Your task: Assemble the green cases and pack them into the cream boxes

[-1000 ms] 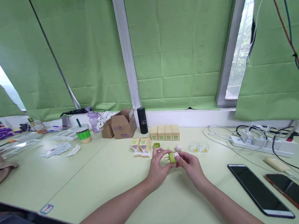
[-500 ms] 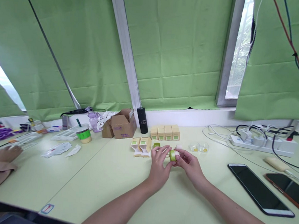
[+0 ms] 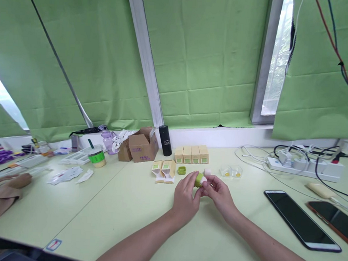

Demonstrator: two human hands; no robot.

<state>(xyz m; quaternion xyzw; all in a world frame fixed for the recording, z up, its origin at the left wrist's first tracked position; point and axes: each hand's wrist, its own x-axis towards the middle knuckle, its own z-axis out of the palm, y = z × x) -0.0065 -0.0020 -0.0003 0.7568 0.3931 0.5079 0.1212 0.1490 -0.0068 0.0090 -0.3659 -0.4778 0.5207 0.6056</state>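
Observation:
Between my hands is a small green case with a white part (image 3: 199, 180). My left hand (image 3: 185, 193) grips its green side from the left, fingers curled over it. My right hand (image 3: 221, 195) pinches the white side with thumb and fingertips. Just beyond my left fingers, a small open green square tray (image 3: 182, 170) sits on the table. A little white block (image 3: 207, 172) stands behind the held case, partly hidden by my fingers. To the left are two opened cardboard boxes with green labels (image 3: 163, 170). Several closed boxes of that kind (image 3: 191, 154) stand in a row behind.
Two clear cups with yellow bits (image 3: 231, 171) lie right of my hands. A phone (image 3: 301, 219), another phone (image 3: 336, 219) and a power strip (image 3: 305, 169) are farther right. At left are a drink cup (image 3: 97, 157), a brown carton (image 3: 143, 145) and another person's hands (image 3: 15, 181).
The green case has tilted, and my left fingers have drawn lower and closer around it. The green tray behind them now shows more fully. The other person's hands at left have shifted slightly.

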